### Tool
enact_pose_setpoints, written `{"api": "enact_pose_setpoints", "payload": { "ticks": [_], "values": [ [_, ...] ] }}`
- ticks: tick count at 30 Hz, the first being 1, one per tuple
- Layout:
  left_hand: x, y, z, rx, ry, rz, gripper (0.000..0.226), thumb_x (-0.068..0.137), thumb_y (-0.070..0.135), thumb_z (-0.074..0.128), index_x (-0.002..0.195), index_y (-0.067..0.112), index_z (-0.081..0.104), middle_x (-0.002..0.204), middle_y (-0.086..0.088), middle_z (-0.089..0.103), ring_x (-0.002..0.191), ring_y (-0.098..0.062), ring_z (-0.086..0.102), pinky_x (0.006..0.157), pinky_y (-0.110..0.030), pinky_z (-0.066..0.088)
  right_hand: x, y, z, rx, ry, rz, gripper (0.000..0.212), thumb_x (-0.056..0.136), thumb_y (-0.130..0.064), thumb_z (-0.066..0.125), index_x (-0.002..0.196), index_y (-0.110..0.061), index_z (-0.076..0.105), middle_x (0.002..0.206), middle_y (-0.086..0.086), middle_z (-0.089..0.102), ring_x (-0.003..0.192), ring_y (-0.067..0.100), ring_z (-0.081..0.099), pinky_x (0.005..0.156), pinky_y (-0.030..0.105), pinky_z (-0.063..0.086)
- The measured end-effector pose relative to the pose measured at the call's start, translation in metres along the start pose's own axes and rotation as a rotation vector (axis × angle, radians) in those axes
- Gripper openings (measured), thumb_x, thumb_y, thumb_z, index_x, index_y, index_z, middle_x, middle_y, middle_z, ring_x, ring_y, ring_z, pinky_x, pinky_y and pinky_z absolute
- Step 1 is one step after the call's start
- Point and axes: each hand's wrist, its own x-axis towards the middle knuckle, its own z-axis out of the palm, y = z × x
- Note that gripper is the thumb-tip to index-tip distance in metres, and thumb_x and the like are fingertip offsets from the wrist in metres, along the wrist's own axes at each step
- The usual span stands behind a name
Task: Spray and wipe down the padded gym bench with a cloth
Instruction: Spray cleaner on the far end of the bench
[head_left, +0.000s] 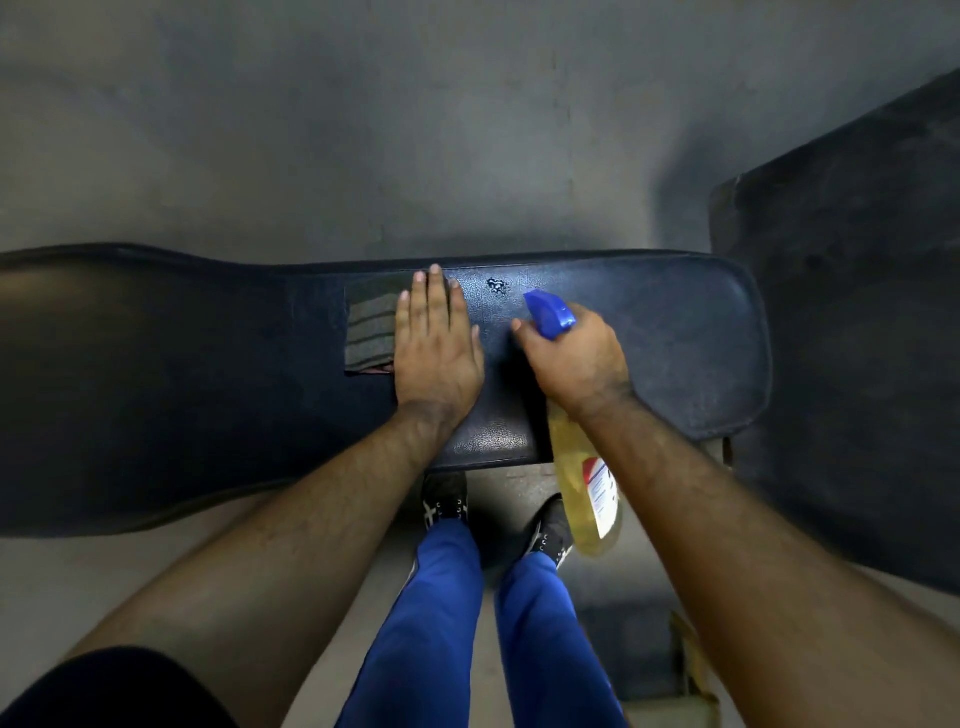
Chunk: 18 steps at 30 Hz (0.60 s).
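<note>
Bench padding runs lengthwise left to right, with spray droplets just right of the flat left hand pressing the cloth, nearer than the right hand gripping the spray bottle.

Cloth lies on the bench (bottle right of it).

A single head-mounted wide-angle camera provides the only view. It looks almost straight down from above the standing person, facing forward and down along both forearms. The worktop crosses mid-frame at arm's length, close to the lens. The floor fills the upper half; wide-angle distortion bends the frame edges.
</note>
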Motion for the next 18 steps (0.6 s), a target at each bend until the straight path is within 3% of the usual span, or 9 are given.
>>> {"api": "enact_pose_setpoints", "payload": {
  "ticks": [4,7,12,18],
  "values": [
    [-0.007,0.04,-0.001,-0.117,0.041,0.178,0.057,0.094,0.029,0.037,0.143,-0.001,0.043,0.153,-0.023,0.036,0.145,-0.036,0.029,0.121,-0.047,0.019,-0.001,0.016,-0.022,-0.048,0.122,-0.044,0.031,0.09,-0.047,0.062,0.092,-0.016,0.063,0.095,0.011,0.069,0.095,0.036,0.063,0.079,0.038,0.05],
    [-0.009,0.074,0.005,-0.226,-0.006,0.207,0.061,0.095,0.035,0.033,0.142,0.0,0.043,0.152,-0.022,0.038,0.145,-0.034,0.03,0.121,-0.045,0.02,0.008,0.035,-0.041,-0.115,0.184,0.008,0.035,0.091,-0.047,0.061,0.095,-0.013,0.064,0.102,0.015,0.069,0.102,0.04,0.062,0.08,0.038,0.048],
    [-0.013,0.094,0.022,-0.122,-0.049,0.171,0.064,0.099,0.04,0.029,0.151,0.002,0.028,0.159,-0.021,0.022,0.149,-0.032,0.017,0.123,-0.047,0.012,0.021,0.061,-0.055,-0.13,0.116,0.068,0.038,0.09,-0.047,0.062,0.098,-0.011,0.068,0.104,0.016,0.071,0.103,0.04,0.064,0.082,0.039,0.051],
    [-0.016,0.112,0.017,-0.113,-0.019,0.181,0.059,0.1,0.036,0.032,0.147,0.001,0.036,0.156,-0.021,0.03,0.147,-0.033,0.024,0.122,-0.047,0.018,0.022,0.086,-0.08,-0.015,0.094,0.105,0.037,0.088,-0.048,0.063,0.102,-0.014,0.066,0.107,0.012,0.07,0.106,0.036,0.064,0.085,0.037,0.05]
  ]
}}
